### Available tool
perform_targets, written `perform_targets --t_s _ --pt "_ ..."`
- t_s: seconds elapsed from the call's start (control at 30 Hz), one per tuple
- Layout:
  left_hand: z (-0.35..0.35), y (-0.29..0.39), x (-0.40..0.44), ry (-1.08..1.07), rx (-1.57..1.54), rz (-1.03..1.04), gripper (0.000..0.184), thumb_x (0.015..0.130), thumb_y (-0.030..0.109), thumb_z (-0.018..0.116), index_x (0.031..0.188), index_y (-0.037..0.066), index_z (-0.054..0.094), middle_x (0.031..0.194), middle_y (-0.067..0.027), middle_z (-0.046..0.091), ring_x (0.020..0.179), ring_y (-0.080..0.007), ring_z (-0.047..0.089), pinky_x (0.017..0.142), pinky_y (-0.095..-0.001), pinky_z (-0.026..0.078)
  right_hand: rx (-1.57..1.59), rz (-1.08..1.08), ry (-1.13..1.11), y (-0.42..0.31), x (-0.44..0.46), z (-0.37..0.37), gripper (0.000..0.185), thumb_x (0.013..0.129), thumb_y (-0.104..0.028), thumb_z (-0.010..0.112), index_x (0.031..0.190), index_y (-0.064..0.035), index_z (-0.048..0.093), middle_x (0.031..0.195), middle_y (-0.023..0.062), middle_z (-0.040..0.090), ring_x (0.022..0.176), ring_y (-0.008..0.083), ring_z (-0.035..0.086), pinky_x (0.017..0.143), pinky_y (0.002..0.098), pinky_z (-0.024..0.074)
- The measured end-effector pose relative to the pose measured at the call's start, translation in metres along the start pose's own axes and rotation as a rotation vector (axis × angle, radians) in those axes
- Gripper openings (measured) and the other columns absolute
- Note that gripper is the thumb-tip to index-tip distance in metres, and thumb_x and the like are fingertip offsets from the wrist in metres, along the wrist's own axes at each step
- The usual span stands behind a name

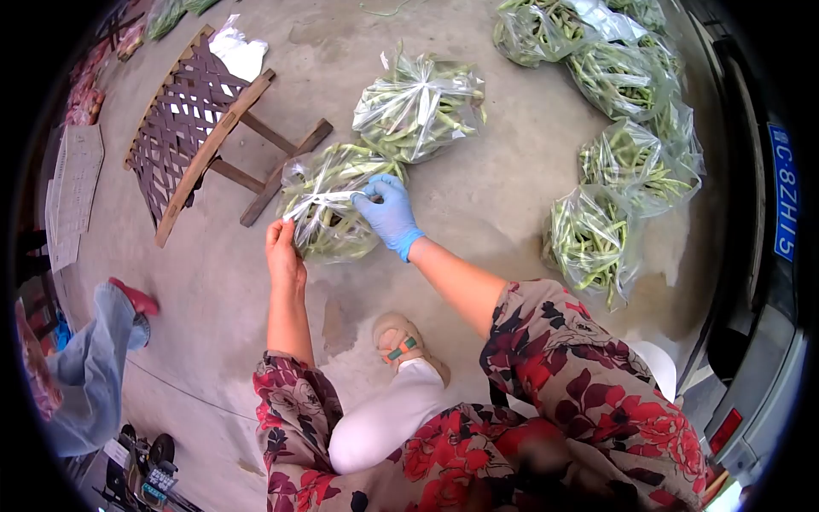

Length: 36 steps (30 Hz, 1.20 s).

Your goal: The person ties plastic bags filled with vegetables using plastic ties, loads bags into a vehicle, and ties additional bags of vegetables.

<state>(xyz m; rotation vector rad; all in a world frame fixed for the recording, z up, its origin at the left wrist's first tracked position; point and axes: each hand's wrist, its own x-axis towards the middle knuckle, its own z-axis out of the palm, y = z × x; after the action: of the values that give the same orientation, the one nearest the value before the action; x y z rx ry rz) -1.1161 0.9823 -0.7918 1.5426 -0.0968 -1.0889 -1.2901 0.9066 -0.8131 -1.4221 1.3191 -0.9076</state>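
Head view: the left hand (286, 249) and gloved right hand (390, 215) pinch the gathered top (324, 200) of a green-bean bag (339, 235), seemingly to hold it taut, on the floor (503, 243) beside a woven chair (186, 104).

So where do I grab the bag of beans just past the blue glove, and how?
Probably take that bag by its gathered top, reaching down from above: the plastic bunches together there, while the beans bulge out wide around it.
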Motion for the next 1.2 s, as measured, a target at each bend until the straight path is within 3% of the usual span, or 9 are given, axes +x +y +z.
perform_targets --t_s 0.23,0.37,0.43,0.57,0.67,0.8,1.0,1.1,1.2 --pt "0.089 0.021 0.04 -0.083 1.009 0.153 0.029 0.081 0.026 0.054 0.098 0.002 0.052 0.088 -0.0091 0.059 0.081 -0.019 0.055 0.071 -0.0343 0.044 -0.152 -0.048 -0.248 -0.041 0.082 -0.09 0.027 0.071 -0.026 0.057 0.085 -0.0027 0.063 0.088 0.0178 0.06 0.083 0.0307 0.057 0.077 0.0356 0.0446" --pt "0.169 0.038 -0.029 -0.207 1.534 1.026 0.035 0.076 0.023 0.058 0.103 0.002 0.052 0.112 -0.0206 0.05 0.109 -0.0346 0.042 0.093 -0.0378 0.034 -0.417 -0.164 -0.554 -0.065 0.092 -0.206 0.032 0.074 -0.028 0.051 0.094 -0.0061 0.063 0.092 0.0151 0.062 0.085 0.0292 0.059 0.079 0.0347 0.045" --pt "0.226 0.041 -0.072 -0.526 1.316 1.161 0.034 0.076 0.021 0.059 0.103 0.002 0.052 0.111 -0.0208 0.05 0.107 -0.0336 0.046 0.09 -0.0383 0.037 -0.557 -0.019 -0.638 -0.083 0.079 -0.281 0.031 0.075 -0.03 0.051 0.09 -0.0063 0.064 0.089 0.0131 0.063 0.082 0.0267 0.06 0.076 0.0338 0.0454" --pt "0.329 0.002 -0.16 -1.176 1.195 0.689 0.026 0.079 0.022 0.056 0.093 0.0 0.058 0.096 -0.0189 0.059 0.088 -0.0324 0.057 0.078 -0.0381 0.044 -1.0 0.325 -0.657 -0.109 0.029 -0.402 0.041 0.076 -0.041 0.053 0.085 -0.0035 0.065 0.082 0.0142 0.064 0.077 0.027 0.06 0.07 0.0361 0.0464" --pt "0.369 -0.068 -0.227 -1.305 1.134 0.723 0.037 0.078 0.028 0.059 0.098 -0.003 0.055 0.093 -0.0189 0.059 0.089 -0.0329 0.056 0.08 -0.0381 0.044 -1.326 0.475 -0.68 -0.112 -0.037 -0.444 0.052 0.072 -0.053 0.056 0.081 -0.0021 0.065 0.077 0.0167 0.062 0.075 0.0284 0.06 0.065 0.0391 0.047" --pt "0.369 -0.151 -0.28 -1.205 1.16 0.858 0.041 0.075 0.022 0.064 0.102 -0.004 0.05 0.096 -0.0175 0.058 0.09 -0.0315 0.056 0.081 -0.0376 0.044 -1.534 0.005 -0.224 -0.005 -0.127 -0.456 0.043 0.071 -0.045 0.06 0.078 -0.0032 0.065 0.064 0.0175 0.058 0.068 0.0316 0.057 0.064 0.0414 0.0456" --pt "0.334 -0.185 -0.245 -1.397 0.915 0.187 0.022 0.078 0.008 0.054 0.1 0.006 0.049 0.081 -0.0066 0.057 0.066 -0.0129 0.054 0.056 -0.027 0.044 -0.292 0.326 -0.1 0.008 -0.127 -0.462 0.026 0.084 -0.024 0.049 0.086 -0.0021 0.062 0.061 0.0068 0.056 0.06 0.0154 0.055 0.056 0.0299 0.0435" --pt "0.339 -0.147 -0.229 -0.946 0.35 -0.551 0.011 0.078 0.004 0.05 0.088 0.007 0.049 0.073 -0.0019 0.051 0.054 -0.0101 0.046 0.048 -0.0261 0.039 0.061 0.362 -0.09 -0.03 -0.096 -0.467 0.028 0.088 -0.02 0.04 0.09 -0.002 0.062 0.062 0.0014 0.051 0.057 0.0077 0.047 0.051 0.0231 0.0391" --pt "0.331 -0.105 -0.2 -0.737 0.289 -0.871 0.009 0.08 0.007 0.044 0.088 0.006 0.047 0.065 -0.0014 0.043 0.047 -0.009 0.038 0.039 -0.0201 0.029 0.137 0.315 -0.12 -0.064 -0.059 -0.476 0.03 0.088 -0.019 0.038 0.093 -0.0015 0.061 0.062 -0.0006 0.047 0.054 0.0075 0.041 0.051 0.022 0.0377"
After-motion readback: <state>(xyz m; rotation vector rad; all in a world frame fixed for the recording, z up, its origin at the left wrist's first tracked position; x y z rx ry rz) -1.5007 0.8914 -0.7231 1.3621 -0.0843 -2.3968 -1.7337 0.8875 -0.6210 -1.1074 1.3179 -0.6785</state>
